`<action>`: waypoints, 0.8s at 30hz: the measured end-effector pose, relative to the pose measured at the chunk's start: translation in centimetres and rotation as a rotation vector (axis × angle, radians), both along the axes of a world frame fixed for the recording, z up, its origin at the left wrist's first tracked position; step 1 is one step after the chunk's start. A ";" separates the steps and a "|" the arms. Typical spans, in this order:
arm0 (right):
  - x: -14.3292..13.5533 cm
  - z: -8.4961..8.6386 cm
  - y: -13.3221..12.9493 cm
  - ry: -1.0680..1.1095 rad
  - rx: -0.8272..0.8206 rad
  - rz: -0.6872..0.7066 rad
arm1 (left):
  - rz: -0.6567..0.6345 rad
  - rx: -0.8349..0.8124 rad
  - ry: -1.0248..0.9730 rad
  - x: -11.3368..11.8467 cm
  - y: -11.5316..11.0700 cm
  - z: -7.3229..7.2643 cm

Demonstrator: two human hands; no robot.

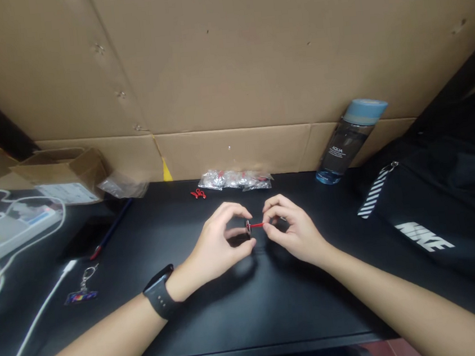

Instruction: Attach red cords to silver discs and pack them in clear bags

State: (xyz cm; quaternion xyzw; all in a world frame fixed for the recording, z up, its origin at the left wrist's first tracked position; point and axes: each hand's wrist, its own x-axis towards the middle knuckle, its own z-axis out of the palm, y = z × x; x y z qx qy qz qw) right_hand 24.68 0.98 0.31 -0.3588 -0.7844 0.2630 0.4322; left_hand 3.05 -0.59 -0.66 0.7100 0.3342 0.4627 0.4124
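Near the middle of the black desk, my left hand (222, 239) holds a small dark disc-like piece (248, 229) on edge between thumb and fingers. A thin red cord (256, 225) runs from that piece to the right. My right hand (291, 229) pinches the cord's other end between thumb and fingertips. Behind my hands lie small clear plastic packets (235, 179) with shiny and red contents. A few red cord pieces (198, 193) rest just left of the packets. The fine detail of the disc is too small to make out.
A blue-capped bottle (350, 140) stands at the back right, beside a black bag (444, 207) with a striped tag. On the left are an open cardboard box (63, 173), a white power strip (14, 230), a white cable (36, 321) and a keychain (82, 293). Cardboard (225, 60) walls the back.
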 end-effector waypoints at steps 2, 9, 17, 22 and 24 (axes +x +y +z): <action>0.3 0.2 0.2 -0.018 0.026 -0.011 | -0.005 0.000 0.011 0.0 0.1 0.0; 0.6 -0.4 0.7 -0.113 0.139 -0.004 | -0.007 0.258 0.351 -0.6 0.4 0.2; 1.2 -0.7 1.2 -0.216 0.213 0.007 | -0.067 0.458 0.711 -1.2 0.4 -0.1; 1.1 -0.6 1.3 -0.257 0.208 0.011 | -0.097 0.424 0.785 -1.0 0.2 -0.2; 1.7 -0.4 1.8 -0.284 0.192 0.009 | -0.089 0.407 0.806 -1.1 0.3 -0.3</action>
